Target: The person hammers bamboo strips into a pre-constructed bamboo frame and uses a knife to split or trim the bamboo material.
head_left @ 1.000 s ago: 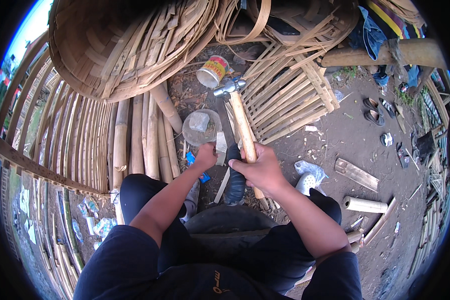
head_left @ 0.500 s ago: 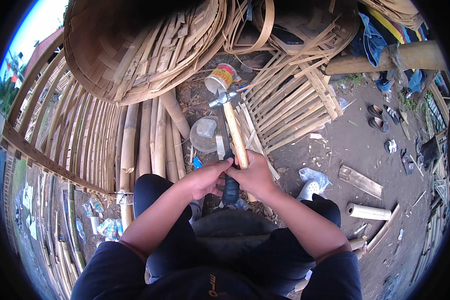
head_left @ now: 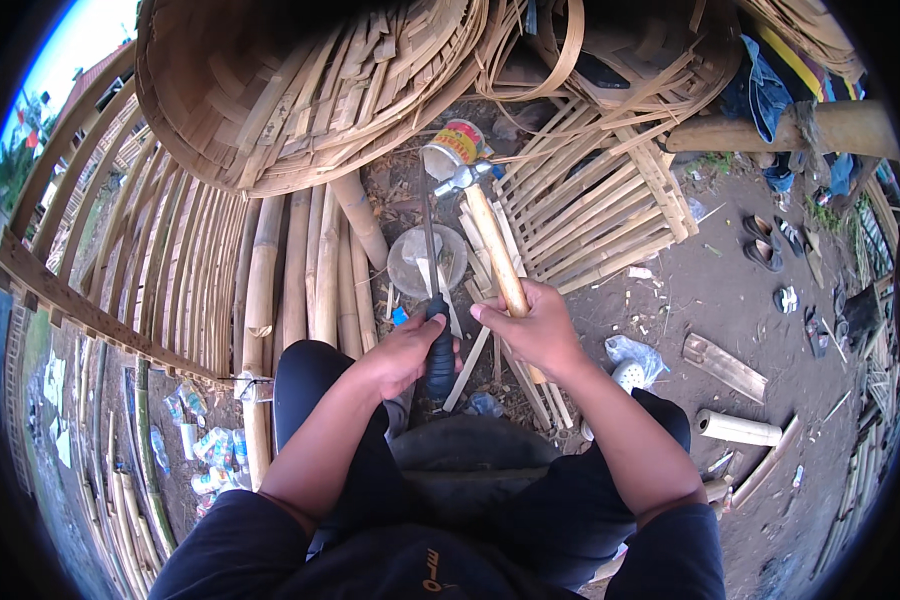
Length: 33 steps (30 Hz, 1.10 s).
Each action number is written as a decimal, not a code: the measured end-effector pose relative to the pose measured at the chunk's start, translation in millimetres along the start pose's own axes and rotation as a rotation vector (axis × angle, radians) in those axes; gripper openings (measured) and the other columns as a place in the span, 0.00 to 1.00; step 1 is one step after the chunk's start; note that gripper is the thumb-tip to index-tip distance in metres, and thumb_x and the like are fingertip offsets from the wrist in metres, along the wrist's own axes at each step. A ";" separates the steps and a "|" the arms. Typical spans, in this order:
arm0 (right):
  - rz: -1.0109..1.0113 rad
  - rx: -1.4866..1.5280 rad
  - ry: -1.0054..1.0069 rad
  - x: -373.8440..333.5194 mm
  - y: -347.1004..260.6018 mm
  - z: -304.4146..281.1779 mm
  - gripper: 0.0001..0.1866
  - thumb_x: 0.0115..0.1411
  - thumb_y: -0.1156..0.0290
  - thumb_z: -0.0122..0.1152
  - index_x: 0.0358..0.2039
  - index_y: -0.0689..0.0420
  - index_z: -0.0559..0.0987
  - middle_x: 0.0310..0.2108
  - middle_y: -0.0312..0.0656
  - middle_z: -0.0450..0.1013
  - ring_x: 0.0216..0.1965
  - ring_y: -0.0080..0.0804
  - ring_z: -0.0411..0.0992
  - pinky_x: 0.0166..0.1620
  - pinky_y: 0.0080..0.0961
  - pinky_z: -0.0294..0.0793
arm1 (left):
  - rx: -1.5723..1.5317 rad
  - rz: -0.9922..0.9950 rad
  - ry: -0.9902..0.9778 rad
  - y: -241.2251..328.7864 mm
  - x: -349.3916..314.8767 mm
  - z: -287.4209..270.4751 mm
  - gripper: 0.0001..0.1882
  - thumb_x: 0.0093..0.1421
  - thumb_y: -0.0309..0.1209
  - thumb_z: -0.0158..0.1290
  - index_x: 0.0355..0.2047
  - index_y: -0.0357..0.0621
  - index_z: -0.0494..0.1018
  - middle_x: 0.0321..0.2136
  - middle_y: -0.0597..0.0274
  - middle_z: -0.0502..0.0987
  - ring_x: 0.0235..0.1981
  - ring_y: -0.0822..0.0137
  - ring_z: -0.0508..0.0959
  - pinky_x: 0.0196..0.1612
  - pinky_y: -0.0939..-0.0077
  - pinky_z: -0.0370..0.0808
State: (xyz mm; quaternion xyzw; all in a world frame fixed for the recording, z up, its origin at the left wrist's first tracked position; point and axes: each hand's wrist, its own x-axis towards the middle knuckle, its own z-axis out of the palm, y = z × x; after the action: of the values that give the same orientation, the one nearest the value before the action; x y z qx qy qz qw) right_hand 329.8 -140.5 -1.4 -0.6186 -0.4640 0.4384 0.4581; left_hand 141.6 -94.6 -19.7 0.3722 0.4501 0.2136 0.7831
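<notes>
My left hand (head_left: 402, 356) is closed round the black-wrapped handle of a long, narrow-bladed knife (head_left: 431, 240). The blade points away from me, passing over a round grey disc (head_left: 448, 262) on the ground. In my right hand (head_left: 542, 332) is a hammer (head_left: 494, 240), gripped by its pale wooden handle with the metal head at the far end. The two tools are held side by side above my lap, a gap between them. Loose bamboo strips (head_left: 538, 396) lie below the hammer.
Large woven bamboo baskets (head_left: 205, 100) stand at the far side. Thick bamboo poles (head_left: 298, 265) and a slatted fence (head_left: 120, 345) are at left. A red-and-yellow tub (head_left: 454, 145) sits ahead, beside a slatted bamboo panel (head_left: 580, 200). Sandals (head_left: 760, 240) and bamboo pieces (head_left: 738, 428) lie at right.
My hands, close together before, have moved apart. The knife has come left with my left hand, and the hammer has shifted right with my right. The whole view has also shifted slightly.
</notes>
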 end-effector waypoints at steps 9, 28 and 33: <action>-0.098 -0.187 0.119 5.9 -7.3 -21.3 0.14 0.58 0.62 0.60 0.24 0.60 0.74 0.13 0.32 0.64 0.13 0.18 0.59 0.17 0.21 0.60 | 0.212 0.056 0.032 8.4 -10.2 -26.1 0.21 0.64 0.46 0.47 0.35 0.36 0.66 0.17 0.67 0.65 0.13 0.75 0.65 0.16 0.78 0.63; -0.376 -0.303 0.380 34.8 38.2 43.9 0.15 0.42 0.69 0.73 0.26 0.62 0.76 0.20 0.40 0.71 0.20 0.28 0.71 0.28 0.26 0.71 | 0.574 0.214 0.180 -1.4 -16.0 -23.4 0.19 0.65 0.41 0.45 0.26 0.36 0.67 0.14 0.67 0.66 0.11 0.77 0.65 0.16 0.79 0.62; -0.368 -0.244 0.394 46.8 46.7 50.2 0.14 0.43 0.71 0.72 0.28 0.63 0.77 0.23 0.40 0.74 0.23 0.27 0.72 0.30 0.24 0.72 | 0.643 0.256 0.171 -9.1 -20.4 -17.0 0.19 0.65 0.41 0.46 0.27 0.35 0.66 0.12 0.67 0.66 0.10 0.76 0.68 0.15 0.78 0.64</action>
State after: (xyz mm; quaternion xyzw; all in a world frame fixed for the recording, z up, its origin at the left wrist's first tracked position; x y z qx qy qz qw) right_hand 298.0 -93.7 -62.2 -0.6478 -0.5196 0.1605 0.5335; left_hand 116.7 -107.4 -21.0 0.6337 0.5079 0.1880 0.5524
